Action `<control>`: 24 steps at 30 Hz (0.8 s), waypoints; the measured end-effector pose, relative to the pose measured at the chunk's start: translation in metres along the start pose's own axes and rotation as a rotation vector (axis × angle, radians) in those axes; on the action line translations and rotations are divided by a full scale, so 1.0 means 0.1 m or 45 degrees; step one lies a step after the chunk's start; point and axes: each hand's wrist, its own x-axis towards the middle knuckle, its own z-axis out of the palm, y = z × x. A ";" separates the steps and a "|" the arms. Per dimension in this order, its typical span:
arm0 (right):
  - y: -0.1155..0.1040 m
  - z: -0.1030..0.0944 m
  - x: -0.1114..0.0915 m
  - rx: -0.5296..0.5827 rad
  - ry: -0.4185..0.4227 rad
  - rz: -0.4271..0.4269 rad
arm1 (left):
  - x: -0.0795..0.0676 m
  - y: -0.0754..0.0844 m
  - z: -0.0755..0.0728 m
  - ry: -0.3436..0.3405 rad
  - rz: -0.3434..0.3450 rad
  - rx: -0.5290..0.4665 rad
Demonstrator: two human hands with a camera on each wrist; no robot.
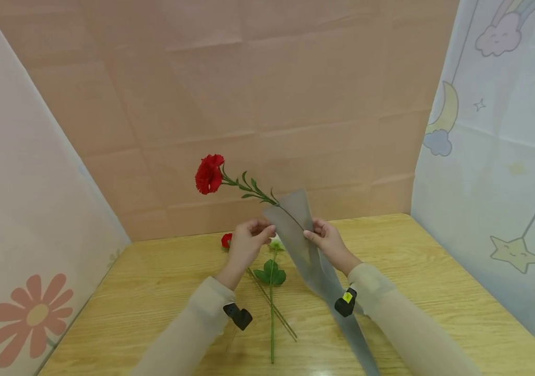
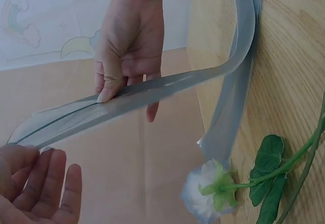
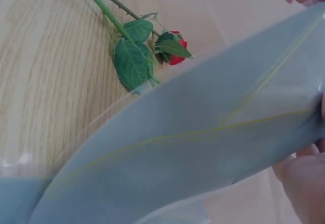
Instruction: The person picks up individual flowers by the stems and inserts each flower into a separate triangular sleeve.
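Note:
A red carnation (image 1: 209, 174) with a thin green stem lies slanting across a grey translucent wrapping sheet (image 1: 302, 256), its bloom beyond the sheet's upper end. My right hand (image 1: 330, 244) pinches the sheet's right edge, thumb over the lower stem and fingers behind. Opposite it, my left hand (image 1: 247, 241) holds the left edge between thumb and fingers; in the left wrist view its other fingers (image 2: 72, 191) spread below the sheet. The sheet is held up off the table, folded lengthwise, and its long tail runs down toward the front right.
On the wooden table (image 1: 154, 303), a white flower (image 2: 205, 191) with green leaves lies beneath the hands. A red rose (image 3: 177, 56) crosses stems with it. An orange-tan backdrop (image 1: 295, 104) stands behind, with printed white panels (image 1: 488, 209) at both sides.

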 end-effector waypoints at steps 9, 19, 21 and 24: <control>-0.02 0.02 0.02 0.155 0.054 0.041 | 0.05 0.04 0.11 0.098 0.158 0.128; -0.22 0.15 0.04 0.555 0.153 0.050 | 0.14 0.31 0.17 0.216 0.317 0.322; -0.23 0.16 0.04 0.588 0.151 0.030 | 0.15 0.35 0.18 0.226 0.357 0.360; -0.23 0.17 0.04 0.631 0.145 0.017 | 0.17 0.39 0.19 0.231 0.419 0.417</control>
